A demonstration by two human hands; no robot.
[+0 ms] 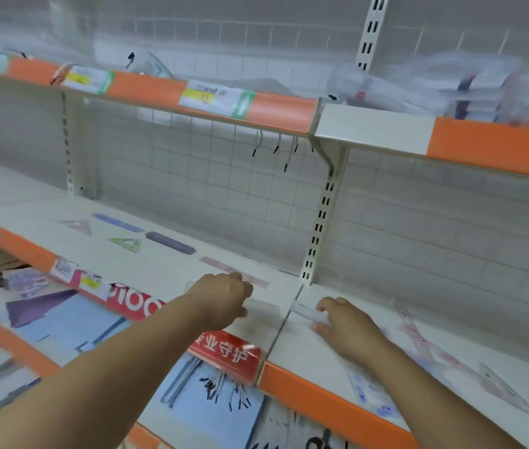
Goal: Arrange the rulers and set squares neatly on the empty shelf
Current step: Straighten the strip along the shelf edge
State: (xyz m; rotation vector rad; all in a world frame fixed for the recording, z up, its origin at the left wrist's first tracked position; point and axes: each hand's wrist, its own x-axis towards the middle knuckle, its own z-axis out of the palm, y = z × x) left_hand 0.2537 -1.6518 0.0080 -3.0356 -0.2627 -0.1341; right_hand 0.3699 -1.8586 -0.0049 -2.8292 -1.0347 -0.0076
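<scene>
Two hands are on one clear ruler (305, 311). It lies flat on the middle shelf (166, 273), right across the seam (284, 325) where two boards meet. Our right hand (344, 328) pinches its right end, with the fingers (323, 306) curled over the far edge and the thumb on the near edge. Our left hand (221, 299) is at the left end with its fingers bent down. Blur hides the tips, so we cannot tell if they hold the ruler or only touch it.

To the left and farther back there is a row: a purple set square (77, 225), a blue ruler (117, 222), a green set square (127, 244), a dark ruler (171, 243) and a pink ruler (234, 274) just behind our left hand. To the right, by our right arm, lies a big set square (496, 390).

We think the step is to put the clear ruler in line with that row. To do it well, we should slide it flat and not tip up one end. We should turn it to the same slant as the pink ruler and leave a small gap, so we do not bump that one. The seam could catch an edge, so the whole ruler may sit better on one board. Clear plastic is slippery and hard to see, so we should let go softly, both hands together.
</scene>
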